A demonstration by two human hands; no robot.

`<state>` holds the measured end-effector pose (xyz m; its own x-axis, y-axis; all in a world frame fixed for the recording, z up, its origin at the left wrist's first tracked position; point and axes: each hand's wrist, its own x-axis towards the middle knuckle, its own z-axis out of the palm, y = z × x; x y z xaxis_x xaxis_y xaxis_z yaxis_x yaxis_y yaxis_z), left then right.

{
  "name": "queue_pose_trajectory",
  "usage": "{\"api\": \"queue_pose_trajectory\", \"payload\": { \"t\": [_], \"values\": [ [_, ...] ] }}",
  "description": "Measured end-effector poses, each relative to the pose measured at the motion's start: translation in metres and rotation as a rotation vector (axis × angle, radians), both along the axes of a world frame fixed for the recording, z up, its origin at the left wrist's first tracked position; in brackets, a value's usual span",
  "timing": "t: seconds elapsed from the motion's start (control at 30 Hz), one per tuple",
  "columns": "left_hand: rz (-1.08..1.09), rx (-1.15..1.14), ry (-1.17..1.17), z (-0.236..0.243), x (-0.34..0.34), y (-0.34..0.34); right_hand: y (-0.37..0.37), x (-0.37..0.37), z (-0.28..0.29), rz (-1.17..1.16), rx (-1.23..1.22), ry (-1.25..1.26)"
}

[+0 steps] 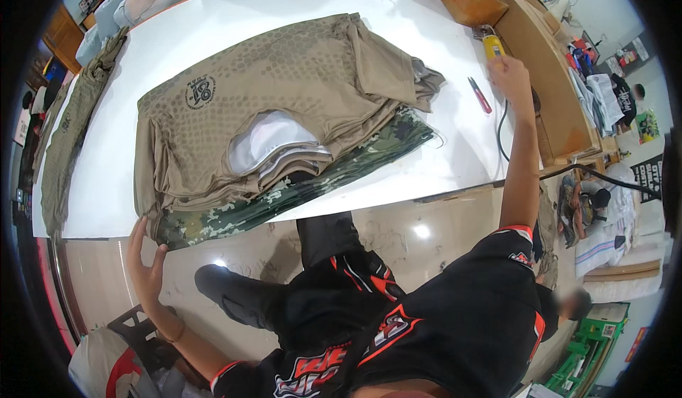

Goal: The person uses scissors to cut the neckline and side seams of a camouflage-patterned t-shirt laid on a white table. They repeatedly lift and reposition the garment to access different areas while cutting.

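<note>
Tan shirt with dark printed patterning [284,71], over green camouflage fabric [373,149]: one o'clock of left hand [147,261], nine o'clock of right hand [509,77]. Left: thumb and fingers parted, touching the garments' corner. Right: curled around yellow metal-headed tool [491,45]. Red-handled snips [481,97]: right hand's eight o'clock. Brown cardboard box [558,89]: three o'clock, just beside.

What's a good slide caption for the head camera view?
Left hand at layered tan shirts and camouflage fabric on a white table, right hand on a yellow tool.
</note>
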<state>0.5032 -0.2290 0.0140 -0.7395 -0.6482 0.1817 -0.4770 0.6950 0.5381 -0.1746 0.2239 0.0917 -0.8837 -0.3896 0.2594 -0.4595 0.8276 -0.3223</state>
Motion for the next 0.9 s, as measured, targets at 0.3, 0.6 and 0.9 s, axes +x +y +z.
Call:
{"api": "queue_pose_trajectory", "payload": {
  "t": [0.3, 0.6, 0.9],
  "values": [
    [0.726, 0.379, 0.699, -0.056, -0.002, 0.03, -0.003, 0.015, -0.079, -0.092, 0.136, -0.055],
    [0.585, 0.267, 0.564, -0.013, -0.048, -0.017, -0.084, 0.043, -0.05, 0.294, -0.338, -0.303],
    [0.458, 0.403, 0.284, 0.012, -0.095, -0.066, -0.217, 0.029, -0.047, 0.303, -0.064, -0.361]
  ]
}}
